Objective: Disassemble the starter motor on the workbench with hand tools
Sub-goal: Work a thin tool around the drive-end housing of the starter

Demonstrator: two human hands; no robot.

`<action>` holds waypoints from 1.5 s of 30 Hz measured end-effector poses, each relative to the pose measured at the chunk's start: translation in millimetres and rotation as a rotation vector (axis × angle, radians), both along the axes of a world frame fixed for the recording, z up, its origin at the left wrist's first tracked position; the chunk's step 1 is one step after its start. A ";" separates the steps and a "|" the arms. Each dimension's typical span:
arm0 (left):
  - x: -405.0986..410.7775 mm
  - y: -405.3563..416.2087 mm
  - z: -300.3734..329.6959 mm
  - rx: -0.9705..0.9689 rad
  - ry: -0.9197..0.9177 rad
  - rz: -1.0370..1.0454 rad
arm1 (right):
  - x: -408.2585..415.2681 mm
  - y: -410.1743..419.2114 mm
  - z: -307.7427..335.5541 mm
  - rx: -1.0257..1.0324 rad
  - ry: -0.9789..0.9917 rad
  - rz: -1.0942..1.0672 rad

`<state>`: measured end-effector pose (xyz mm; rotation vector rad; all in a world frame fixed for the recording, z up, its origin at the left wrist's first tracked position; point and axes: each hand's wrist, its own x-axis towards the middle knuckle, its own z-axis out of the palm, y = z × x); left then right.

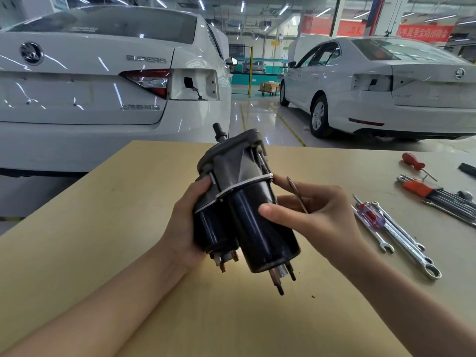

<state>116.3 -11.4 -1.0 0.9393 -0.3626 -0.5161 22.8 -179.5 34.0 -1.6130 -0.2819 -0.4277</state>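
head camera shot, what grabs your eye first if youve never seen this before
The starter motor stands out first, held above the tan workbench at centre frame, gripped by the left hand and the right hand. Next come the hand tools at the right edge of the bench: wrenches and a red-handled screwdriver. Behind the bench, two white cars fill the background.

head cam | looks forward and down, close over workbench (103, 253) | cars (77, 86) behind | single view

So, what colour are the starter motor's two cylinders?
Black cylinders, grey front housing; head view.
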 end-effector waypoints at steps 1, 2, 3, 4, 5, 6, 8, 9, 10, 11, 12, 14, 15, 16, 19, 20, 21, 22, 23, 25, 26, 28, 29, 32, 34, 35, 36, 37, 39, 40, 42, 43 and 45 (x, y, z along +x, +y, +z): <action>-0.6 -0.6 3.8 0.042 0.001 0.024 | 2.2 -2.1 -0.6 0.041 0.057 -0.017; -1.8 -1.2 8.0 0.078 -0.006 0.039 | 4.6 -4.8 -1.8 0.064 0.117 -0.044; -3.1 -1.9 12.3 0.104 -0.016 0.040 | 6.3 -7.6 -3.3 0.082 0.176 -0.056; -4.0 -2.3 16.2 0.121 -0.032 0.025 | 7.2 -9.6 -4.0 0.110 0.224 -0.046; -4.6 -2.3 19.7 0.133 -0.053 0.000 | 7.7 -11.6 -4.5 0.142 0.255 -0.024; -5.5 -2.2 22.8 0.134 -0.070 -0.032 | 8.1 -14.0 -4.9 0.167 0.275 -0.006; -7.4 -1.8 26.7 0.113 -0.063 -0.096 | 9.1 -19.9 -5.8 0.178 0.311 -0.003; -8.4 -1.9 28.0 0.097 -0.043 -0.125 | 9.7 -23.3 -6.7 0.171 0.332 -0.016; -10.2 -2.4 29.6 0.080 -0.023 -0.151 | 10.5 -27.0 -8.0 0.160 0.353 -0.035; -12.8 -3.5 31.0 0.064 -0.015 -0.171 | 11.6 -30.8 -9.6 0.144 0.367 -0.052; -15.3 -5.0 31.4 0.057 -0.027 -0.181 | 12.2 -33.9 -10.6 0.125 0.373 -0.066; -21.2 -9.3 30.7 0.083 -0.094 -0.168 | 14.0 -38.9 -12.0 0.082 0.351 -0.090; -24.2 -11.4 30.5 0.103 -0.138 -0.147 | 14.8 -41.1 -12.4 0.064 0.322 -0.094; -26.6 -12.9 30.6 0.115 -0.184 -0.115 | 14.8 -41.8 -12.0 0.060 0.289 -0.086; -29.4 -13.4 32.6 0.130 -0.324 0.024 | 15.3 -43.7 -10.3 0.090 0.186 0.018; -30.0 -12.8 33.0 0.144 -0.370 0.067 | 15.2 -44.2 -8.9 0.091 0.160 0.044; -30.8 -12.7 32.9 0.158 -0.417 0.103 | 16.2 -45.3 -8.1 0.082 0.140 0.054; -31.7 -12.5 32.2 0.166 -0.466 0.135 | 17.7 -46.8 -7.7 0.069 0.131 0.048; -33.0 -12.8 31.1 0.169 -0.520 0.167 | 20.2 -48.9 -8.8 0.063 0.130 0.042; -36.1 -14.5 27.8 0.162 -0.619 0.231 | 24.1 -53.2 -12.9 0.096 0.142 0.080; -37.6 -15.2 25.7 0.152 -0.644 0.248 | 25.6 -54.7 -15.9 0.135 0.153 0.132; -39.1 -15.9 21.4 0.136 -0.678 0.249 | 26.3 -56.6 -20.6 0.216 0.172 0.243; -38.7 -15.6 19.9 0.138 -0.702 0.239 | 26.9 -57.9 -22.6 0.240 0.181 0.280; -35.5 -13.8 17.9 0.165 -0.784 0.211 | 27.0 -61.0 -25.8 0.279 0.188 0.355; -32.1 -12.1 16.6 0.183 -0.826 0.208 | 26.0 -60.9 -24.8 0.278 0.179 0.391; -30.7 -11.3 15.4 0.192 -0.846 0.209 | 25.9 -61.5 -24.3 0.270 0.175 0.399; -29.6 -10.7 13.5 0.210 -0.877 0.217 | 25.3 -62.0 -22.9 0.267 0.177 0.392; -28.8 -10.5 10.8 0.237 -0.916 0.236 | 25.8 -64.4 -23.0 0.258 0.177 0.371; -27.5 -10.0 4.0 0.288 -0.977 0.284 | 26.4 -69.2 -23.3 0.218 0.183 0.298; -26.6 -9.6 0.8 0.309 -0.997 0.308 | 25.6 -68.9 -22.4 0.190 0.204 0.257; -23.2 -7.6 -4.3 0.357 -1.041 0.347 | 25.2 -68.0 -21.8 0.165 0.234 0.201; -20.9 -6.0 -5.9 0.384 -1.059 0.357 | 25.3 -67.2 -21.5 0.148 0.239 0.194; -17.1 -2.9 -6.9 0.431 -1.105 0.368 | 24.8 -66.3 -18.4 0.076 0.237 0.197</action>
